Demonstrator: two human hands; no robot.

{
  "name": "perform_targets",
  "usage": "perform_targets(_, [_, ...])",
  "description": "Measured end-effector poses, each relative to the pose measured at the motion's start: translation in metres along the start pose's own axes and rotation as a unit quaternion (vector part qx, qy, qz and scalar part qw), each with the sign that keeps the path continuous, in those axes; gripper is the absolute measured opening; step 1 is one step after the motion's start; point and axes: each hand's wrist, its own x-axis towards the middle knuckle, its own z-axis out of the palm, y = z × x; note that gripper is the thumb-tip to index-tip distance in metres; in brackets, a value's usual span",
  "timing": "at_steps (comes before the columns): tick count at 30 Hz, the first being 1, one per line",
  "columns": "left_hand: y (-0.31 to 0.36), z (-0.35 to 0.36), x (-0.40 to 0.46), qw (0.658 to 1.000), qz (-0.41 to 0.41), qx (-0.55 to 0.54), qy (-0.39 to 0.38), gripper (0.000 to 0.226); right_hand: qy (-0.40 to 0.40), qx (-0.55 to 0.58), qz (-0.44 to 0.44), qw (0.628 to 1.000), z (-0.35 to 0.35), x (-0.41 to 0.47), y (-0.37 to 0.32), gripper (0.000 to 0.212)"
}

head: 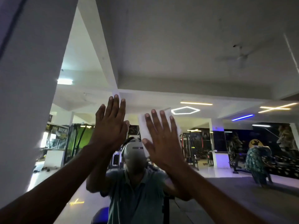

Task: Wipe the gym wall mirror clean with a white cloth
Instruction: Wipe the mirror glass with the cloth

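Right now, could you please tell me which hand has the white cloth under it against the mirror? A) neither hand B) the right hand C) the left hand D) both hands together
B: the right hand lies flat with straight fingers over the white cloth on the mirror, while the left hand is spread bare on the glass beside it.

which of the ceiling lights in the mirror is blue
The short slanted strip light at right, below the crossed yellow strips. The hexagon light glows white, and the straight bar above it is yellow.
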Motion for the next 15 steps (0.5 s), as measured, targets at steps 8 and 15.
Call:
perform_targets(8, [-0.006, 0.002, -0.008, 1.0, 0.021, 0.009, 0.011, 0.073, 0.055, -0.036, 0.322, 0.945, -0.018, -0.048, 0.141, 0.077])
perform_targets(15, [-0.005, 0.0, -0.009, 1.0, 0.028, 0.01, 0.006, 0.073, -0.011, 0.012, 0.09, 0.996, 0.008, -0.064, -0.042, 0.075])
